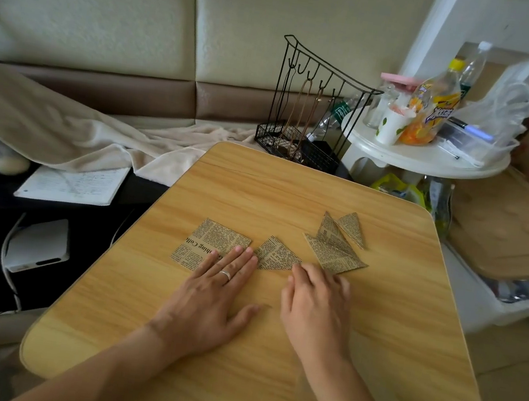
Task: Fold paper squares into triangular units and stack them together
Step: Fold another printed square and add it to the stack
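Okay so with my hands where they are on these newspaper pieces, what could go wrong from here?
1. The left hand lies flat with fingertips on both the unfolded square and the folded triangle; sliding it could drag both.
2. The right hand touches the folded pile, which sits loosely fanned; a nudge could scatter it toward the lone triangle.

Both hands [209, 291] [316, 303] flat on wooden table [290, 197] beside newsprint triangles [335, 244].

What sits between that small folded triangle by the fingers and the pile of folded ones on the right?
Nothing visible does. The folded triangle lies on bare table, beside the pile of folded units. The right hand rests at its near corner, and the left hand lies flat on the unfolded square.
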The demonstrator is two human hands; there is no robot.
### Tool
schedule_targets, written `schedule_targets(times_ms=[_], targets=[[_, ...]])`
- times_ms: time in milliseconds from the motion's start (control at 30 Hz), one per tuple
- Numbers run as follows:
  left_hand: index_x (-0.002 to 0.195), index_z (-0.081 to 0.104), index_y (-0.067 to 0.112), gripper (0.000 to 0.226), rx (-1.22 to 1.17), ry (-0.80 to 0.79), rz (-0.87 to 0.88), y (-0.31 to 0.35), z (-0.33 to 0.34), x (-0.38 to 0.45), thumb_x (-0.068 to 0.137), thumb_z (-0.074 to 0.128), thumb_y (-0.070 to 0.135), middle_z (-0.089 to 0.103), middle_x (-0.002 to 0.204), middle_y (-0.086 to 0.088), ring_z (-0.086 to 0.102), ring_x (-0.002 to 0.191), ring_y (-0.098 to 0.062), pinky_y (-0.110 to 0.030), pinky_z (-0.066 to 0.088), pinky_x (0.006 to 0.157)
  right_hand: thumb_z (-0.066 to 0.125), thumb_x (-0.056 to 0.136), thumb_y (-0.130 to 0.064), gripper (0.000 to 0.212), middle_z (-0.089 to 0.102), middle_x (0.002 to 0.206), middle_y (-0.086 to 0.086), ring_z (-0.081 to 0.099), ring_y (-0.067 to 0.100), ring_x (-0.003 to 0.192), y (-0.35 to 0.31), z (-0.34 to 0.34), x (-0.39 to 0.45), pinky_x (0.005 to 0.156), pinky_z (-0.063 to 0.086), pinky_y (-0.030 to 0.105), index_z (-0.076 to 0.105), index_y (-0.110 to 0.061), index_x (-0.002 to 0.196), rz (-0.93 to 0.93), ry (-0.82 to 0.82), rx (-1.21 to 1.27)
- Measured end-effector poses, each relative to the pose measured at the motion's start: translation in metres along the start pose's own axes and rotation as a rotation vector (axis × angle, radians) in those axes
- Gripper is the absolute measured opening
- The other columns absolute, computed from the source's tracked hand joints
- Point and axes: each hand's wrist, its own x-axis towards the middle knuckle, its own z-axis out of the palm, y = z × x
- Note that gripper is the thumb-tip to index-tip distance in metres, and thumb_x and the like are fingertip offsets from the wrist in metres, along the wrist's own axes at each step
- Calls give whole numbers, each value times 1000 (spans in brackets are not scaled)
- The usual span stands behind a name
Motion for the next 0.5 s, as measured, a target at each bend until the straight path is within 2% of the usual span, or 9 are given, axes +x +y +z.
schedule_targets(times_ms=[100,167,300,400,500], targets=[[163,11,22,80,6,4,2,1,1,0,98,15,68,1,170,7,-9,156,-6,-35,-1,129,59,97,-22,20,71,97,1,67,26,91,5,-5,7,91,47,45,77,-14,96,5,-53,-58],[163,12,21,80,-7,9,-1,1,1,0,99,16,68,3,170,6,-7,156,-6,-36,0,129,52,99,-25,25,70,101,0,65,25,96,2,-7,12,91,46,45,75,-16,97,-30,-79,-44],[163,2,24,78,7,-12,4,-1,4,0,100,14,67,-5,170,8,-15,155,-5,-38,1,129,37,103,-30,35,62,123,-9,58,16,112,-14,-4,14,94,46,38,64,-22,124,-261,-153,128],[163,-1,25,77,13,-11,10,-1,5,1,100,15,66,-9,170,9,-19,154,-4,-36,-3,129,36,104,-31,39,60,129,-10,55,17,115,-13,3,19,95,47,37,61,-23,133,-257,-188,165],[164,4,25,77,-14,1,6,-1,4,0,101,18,67,-6,170,9,-18,154,-3,-35,-6,128,35,105,-37,41,56,134,-11,53,19,115,-11,8,26,92,46,40,59,-26,138,-231,-205,116]])
